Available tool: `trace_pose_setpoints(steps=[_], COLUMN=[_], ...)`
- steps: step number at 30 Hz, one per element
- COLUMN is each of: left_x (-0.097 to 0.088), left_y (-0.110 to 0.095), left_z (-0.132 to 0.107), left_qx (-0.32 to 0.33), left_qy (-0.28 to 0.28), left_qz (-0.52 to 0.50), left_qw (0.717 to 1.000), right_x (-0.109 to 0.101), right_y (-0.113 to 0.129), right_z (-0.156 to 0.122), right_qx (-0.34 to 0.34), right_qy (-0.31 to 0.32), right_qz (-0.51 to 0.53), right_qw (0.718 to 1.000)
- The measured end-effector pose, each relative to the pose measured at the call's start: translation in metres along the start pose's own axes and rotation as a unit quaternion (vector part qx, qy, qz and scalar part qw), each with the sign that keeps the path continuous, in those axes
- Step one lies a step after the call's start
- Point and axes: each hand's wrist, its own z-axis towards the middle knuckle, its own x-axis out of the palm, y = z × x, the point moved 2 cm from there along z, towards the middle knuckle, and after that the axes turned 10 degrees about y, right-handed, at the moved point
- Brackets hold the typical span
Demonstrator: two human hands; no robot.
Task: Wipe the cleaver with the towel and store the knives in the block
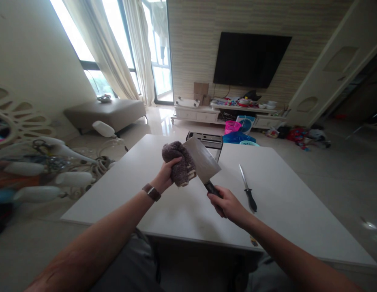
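Note:
My right hand [226,204] grips the black handle of a broad steel cleaver [203,159], blade raised and tilted up to the left above the white table [146,170]. My left hand [167,175], with a brown watch strap at the wrist, clutches a bunched brown towel [180,162] that presses against the left side of the blade. A narrow knife with a black handle [248,189] lies flat on the table just right of my right hand, its tip pointing away from me.
A dark chair back [206,140] stands at the table's far edge. Beyond it are a pink basket [232,126], a low TV cabinet [203,114] with clutter and a wall TV [251,59]. A grey bench [106,111] and white clutter sit left.

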Motion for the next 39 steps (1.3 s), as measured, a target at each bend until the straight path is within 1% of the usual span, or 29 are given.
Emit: trace_pose_setpoints(steps=[2, 4, 6, 7, 9, 11, 13, 15, 17, 19, 21, 23, 26, 28, 30, 34, 37, 39], left_x=[0.004, 0.013, 0.022, 0.026, 0.027, 0.022, 0.010, -0.005, -0.021, -0.034, -0.043, -0.048, -0.048, -0.047, -0.047, -0.052, -0.059, -0.065], left_y=[0.006, 0.019, 0.032, 0.037, 0.040, 0.033, 0.021, 0.004, -0.011, -0.022, -0.028, -0.029, -0.026, -0.023, -0.021, -0.024, -0.025, -0.024], left_z=[-0.004, -0.010, -0.015, -0.016, -0.014, -0.009, 0.000, 0.008, 0.014, 0.016, 0.014, 0.008, -0.003, -0.007, -0.008, 0.001, 0.007, 0.008], left_qx=[-0.032, -0.054, -0.051, -0.043, -0.024, -0.015, -0.014, -0.002, 0.007, -0.016, -0.043, -0.072, -0.121, -0.142, -0.140, -0.092, -0.069, -0.067], left_qy=[0.014, 0.027, 0.029, 0.021, -0.001, -0.025, -0.042, -0.040, -0.039, -0.023, -0.004, 0.031, 0.086, 0.101, 0.102, 0.085, 0.068, 0.049], left_qz=[-0.021, -0.025, -0.026, -0.024, -0.012, -0.001, -0.002, -0.008, 0.008, 0.049, 0.094, 0.139, 0.205, 0.231, 0.240, 0.239, 0.213, 0.176], left_qw=[0.999, 0.998, 0.998, 0.999, 1.000, 1.000, 0.999, 0.999, 0.999, 0.998, 0.995, 0.987, 0.968, 0.957, 0.955, 0.963, 0.972, 0.981], right_x=[0.003, 0.006, 0.008, 0.009, 0.008, 0.005, 0.000, -0.005, -0.010, -0.015, -0.020, -0.026, -0.035, -0.040, -0.042, -0.042, -0.042, -0.044], right_y=[-0.001, -0.003, -0.004, -0.004, -0.004, -0.003, 0.000, 0.003, 0.005, 0.005, 0.004, 0.002, -0.003, -0.005, -0.005, -0.002, -0.001, -0.003], right_z=[0.001, 0.003, 0.004, 0.004, 0.004, 0.004, 0.004, 0.003, 0.002, 0.001, -0.001, -0.004, -0.008, -0.011, -0.012, -0.013, -0.012, -0.011], right_qx=[0.003, 0.006, 0.009, 0.011, 0.016, 0.024, 0.031, 0.036, 0.041, 0.051, 0.069, 0.090, 0.112, 0.118, 0.114, 0.090, 0.082, 0.083], right_qy=[0.010, 0.025, 0.037, 0.041, 0.045, 0.053, 0.066, 0.085, 0.103, 0.117, 0.126, 0.142, 0.168, 0.177, 0.178, 0.162, 0.142, 0.121], right_qz=[-0.003, -0.020, -0.041, -0.049, -0.057, -0.063, -0.069, -0.071, -0.072, -0.069, -0.068, -0.075, -0.098, -0.111, -0.121, -0.120, -0.114, -0.116], right_qw=[1.000, 0.999, 0.998, 0.998, 0.997, 0.996, 0.995, 0.993, 0.991, 0.989, 0.987, 0.983, 0.974, 0.971, 0.970, 0.975, 0.980, 0.982])
